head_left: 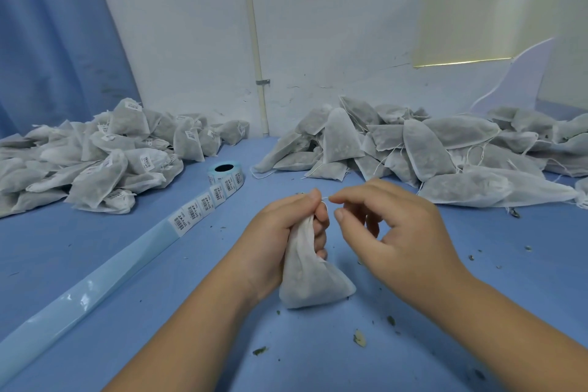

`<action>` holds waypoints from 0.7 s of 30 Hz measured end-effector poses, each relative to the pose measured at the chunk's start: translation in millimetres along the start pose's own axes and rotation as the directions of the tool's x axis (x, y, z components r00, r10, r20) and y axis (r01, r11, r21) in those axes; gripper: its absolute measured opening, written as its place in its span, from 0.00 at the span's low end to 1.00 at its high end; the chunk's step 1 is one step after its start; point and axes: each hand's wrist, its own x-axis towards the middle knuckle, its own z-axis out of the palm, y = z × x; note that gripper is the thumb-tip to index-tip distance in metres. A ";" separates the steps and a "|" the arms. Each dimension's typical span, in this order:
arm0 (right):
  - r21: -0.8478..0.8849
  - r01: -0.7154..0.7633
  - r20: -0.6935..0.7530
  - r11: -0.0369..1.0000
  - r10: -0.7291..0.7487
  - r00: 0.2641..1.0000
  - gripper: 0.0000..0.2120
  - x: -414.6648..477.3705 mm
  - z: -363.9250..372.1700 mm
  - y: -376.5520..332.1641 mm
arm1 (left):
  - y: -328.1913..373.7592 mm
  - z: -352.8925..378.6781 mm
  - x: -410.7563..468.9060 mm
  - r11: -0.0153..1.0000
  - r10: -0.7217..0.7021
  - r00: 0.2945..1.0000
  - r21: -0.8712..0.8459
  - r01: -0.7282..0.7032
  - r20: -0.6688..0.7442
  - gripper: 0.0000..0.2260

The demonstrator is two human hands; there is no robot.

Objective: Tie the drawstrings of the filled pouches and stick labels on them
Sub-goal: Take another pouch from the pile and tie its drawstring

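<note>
Pouch in work: white mesh-fabric pouch filled with grey-green dried herb [313, 277], frame centre; its base seems to rest on the blue counter [159, 312]. No label shows on it.
Left hand [286, 232]: fingers clamped round the pouch's gathered neck.
Right hand [391, 232]: thumb and forefinger pinched together on the thin white drawstring [324, 198], just above the neck.
Done heap: pile of barcode-labelled pouches [95, 153], 10 o'clock from the held pouch.
Pending heap: pile of unlabelled pouches with loose strings [429, 149], 1 to 2 o'clock.
Label supply: pale-blue roll of barcode stickers [226, 173], 11 o'clock; its strip trails toward 8 o'clock and ends in bare liner.
Progress (judged): mid-batch, both heaps large. This pouch is at the tie step. Cannot tell if a knot exists yet. The label is not yet on.
</note>
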 end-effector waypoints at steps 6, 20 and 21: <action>0.057 -0.121 0.083 0.991 0.116 0.990 0.09 2.7 -0.8 -4.9 | -1.0 1.3 -0.9 0.998 0.011 0.999 0.062 -0.013 0.037 0.13; 0.268 -0.454 0.324 0.850 0.365 0.873 0.13 6.2 -2.0 -1.8 | 4.1 3.9 -6.8 0.866 0.036 0.999 0.499 -0.028 -0.005 0.14; 0.280 -0.467 0.348 0.839 0.365 0.864 0.13 6.2 -2.0 -0.4 | 4.1 4.1 -6.9 0.854 0.032 0.999 0.519 -0.025 -0.005 0.15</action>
